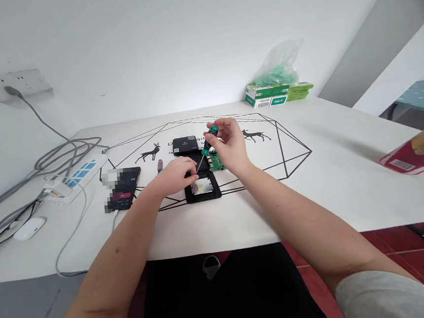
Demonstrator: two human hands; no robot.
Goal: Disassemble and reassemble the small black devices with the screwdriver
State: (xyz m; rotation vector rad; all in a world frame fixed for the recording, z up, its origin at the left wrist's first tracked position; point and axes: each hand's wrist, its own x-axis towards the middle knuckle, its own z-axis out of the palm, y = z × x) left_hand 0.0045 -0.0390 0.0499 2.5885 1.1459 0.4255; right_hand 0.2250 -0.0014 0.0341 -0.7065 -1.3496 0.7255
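Near the center, two hands: one left hand [174, 175], one right hand [230, 145]. Mid-frame also has one green-handled screwdriver [207, 147], one reddish-handled tool [159, 166], one green circuit board [217, 162] and two printed deer [149, 153]. Left, one phone [127, 188] and one power strip [82, 177]; upper right, one plastic bag [277, 66].

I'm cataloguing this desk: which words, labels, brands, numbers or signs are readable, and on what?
"08": screen of black rectangular phone.
"D … ait": white table cover with black deer prints; remaining print unclear.
Too small or blurred: other phone text, labels on black rectangular case, green-and-white cardboard boxes, red-and-yellow package.
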